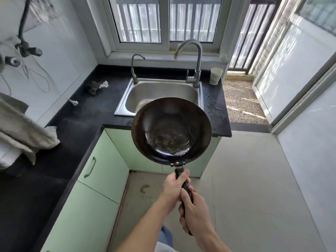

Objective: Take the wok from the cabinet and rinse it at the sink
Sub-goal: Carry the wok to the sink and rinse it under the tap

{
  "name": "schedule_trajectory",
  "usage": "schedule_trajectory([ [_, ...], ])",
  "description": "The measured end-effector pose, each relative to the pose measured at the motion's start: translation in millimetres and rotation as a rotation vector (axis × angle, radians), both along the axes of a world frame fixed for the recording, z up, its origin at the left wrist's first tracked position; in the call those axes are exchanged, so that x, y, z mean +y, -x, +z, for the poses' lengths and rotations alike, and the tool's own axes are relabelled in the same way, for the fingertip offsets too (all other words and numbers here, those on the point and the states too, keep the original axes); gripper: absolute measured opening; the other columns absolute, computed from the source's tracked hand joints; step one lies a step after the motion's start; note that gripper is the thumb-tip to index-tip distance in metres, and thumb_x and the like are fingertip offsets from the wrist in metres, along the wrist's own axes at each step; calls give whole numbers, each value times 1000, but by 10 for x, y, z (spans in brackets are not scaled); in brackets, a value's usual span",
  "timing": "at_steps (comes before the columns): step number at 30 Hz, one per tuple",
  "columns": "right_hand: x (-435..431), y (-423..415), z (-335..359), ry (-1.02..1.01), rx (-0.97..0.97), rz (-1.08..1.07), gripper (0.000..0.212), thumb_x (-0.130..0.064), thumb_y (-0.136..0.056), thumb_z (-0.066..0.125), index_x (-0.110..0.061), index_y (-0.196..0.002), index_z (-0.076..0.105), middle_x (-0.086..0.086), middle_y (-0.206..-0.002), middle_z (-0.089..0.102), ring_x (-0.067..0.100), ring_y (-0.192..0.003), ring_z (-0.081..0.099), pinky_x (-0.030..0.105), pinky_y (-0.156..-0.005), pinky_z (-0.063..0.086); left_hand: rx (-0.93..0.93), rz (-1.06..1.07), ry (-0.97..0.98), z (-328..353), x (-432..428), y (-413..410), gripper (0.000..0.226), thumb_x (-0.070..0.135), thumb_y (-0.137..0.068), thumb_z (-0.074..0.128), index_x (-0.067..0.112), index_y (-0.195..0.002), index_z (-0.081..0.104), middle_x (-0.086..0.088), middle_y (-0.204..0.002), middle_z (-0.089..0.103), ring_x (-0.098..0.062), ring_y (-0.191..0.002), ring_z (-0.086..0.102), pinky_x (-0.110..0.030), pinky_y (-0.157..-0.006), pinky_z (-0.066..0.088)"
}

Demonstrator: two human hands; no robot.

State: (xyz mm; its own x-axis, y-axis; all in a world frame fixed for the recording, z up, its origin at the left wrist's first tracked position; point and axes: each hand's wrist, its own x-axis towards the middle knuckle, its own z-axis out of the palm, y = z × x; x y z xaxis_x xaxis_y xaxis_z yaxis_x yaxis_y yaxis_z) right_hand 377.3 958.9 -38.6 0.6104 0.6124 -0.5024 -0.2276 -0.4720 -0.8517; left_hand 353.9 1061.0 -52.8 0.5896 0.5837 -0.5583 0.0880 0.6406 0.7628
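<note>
In front of the sink (154, 93): the wok (171, 130) is held in the air, bowl upward, its far rim overlapping the basin's near edge.
Left hand (173, 186): fingers are curled round the handle (186, 187), nearest the bowl.
Right hand (195, 213): fingers are wrapped round the handle's end, just behind the left.
Arms: both are stretched forward.

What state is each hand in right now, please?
Left hand: closed round the black handle of the dark round metal wok.
Right hand: closed round the same handle, behind the left.
</note>
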Motion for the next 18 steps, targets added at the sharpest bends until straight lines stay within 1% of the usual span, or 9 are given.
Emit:
schedule_trajectory([
  [3, 593, -147, 79, -23, 40, -41, 32, -26, -102, 50, -3, -83, 59, 5, -52, 53, 18, -36, 42, 20, -34, 31, 16, -25, 2, 43, 605, -181, 22, 20, -93, 66, 5, -82, 54, -5, -67, 54, -19, -48, 54, -42, -69, 52],
  [4, 776, -190, 91, -26, 36, -51, 32, -27, -102, 50, -3, -84, 60, 5, -52, 53, 18, -36, 43, 19, -34, 31, 13, -31, 4, 55, 793, -242, 22, 20, -93, 66, 5, -81, 53, -6, -67, 54, -18, -47, 54, -42, -68, 52],
  [7, 1240, -325, 118, -9, 8, -56, 31, -29, -102, 50, -4, -88, 63, 2, -51, 55, 17, -35, 46, 19, -33, 32, -5, -29, 21, 91, 1260, -410, 20, 14, -96, 61, 4, -83, 51, -4, -66, 53, -16, -45, 51, -35, -57, 55],
  [10, 1556, -440, 114, 17, -12, -55, 30, -32, -102, 51, -7, -89, 64, 0, -50, 56, 16, -36, 49, 22, -33, 34, 1, -47, 17, 83, 1573, -534, 18, 13, -97, 59, 5, -83, 51, -5, -66, 52, -16, -45, 51, -34, -55, 55],
  [15, 1900, -677, 75, 69, -52, -30, 23, -34, -100, 53, -19, -87, 63, 1, -51, 61, 15, -38, 55, 27, -39, 39, 28, -42, 57, -64, 1919, -771, 18, 14, -97, 60, 3, -86, 50, -5, -67, 53, -16, -45, 51, -35, -55, 56],
  [17, 2000, -793, 53, 90, -74, -17, 24, -38, -99, 53, -21, -87, 62, 2, -51, 63, 15, -40, 57, 33, -46, 43, 44, -37, 72, -124, 2001, -871, 18, 15, -96, 61, 3, -87, 51, -5, -68, 53, -16, -47, 51, -36, -57, 56],
  [18, 2047, -856, 30, 108, -76, -12, 26, -44, -96, 53, -22, -87, 62, 2, -52, 64, 15, -42, 58, 36, -50, 44, 46, -33, 80, -143, 2042, -922, 18, 16, -96, 61, 4, -87, 51, -5, -68, 54, -17, -47, 52, -37, -58, 56],
])
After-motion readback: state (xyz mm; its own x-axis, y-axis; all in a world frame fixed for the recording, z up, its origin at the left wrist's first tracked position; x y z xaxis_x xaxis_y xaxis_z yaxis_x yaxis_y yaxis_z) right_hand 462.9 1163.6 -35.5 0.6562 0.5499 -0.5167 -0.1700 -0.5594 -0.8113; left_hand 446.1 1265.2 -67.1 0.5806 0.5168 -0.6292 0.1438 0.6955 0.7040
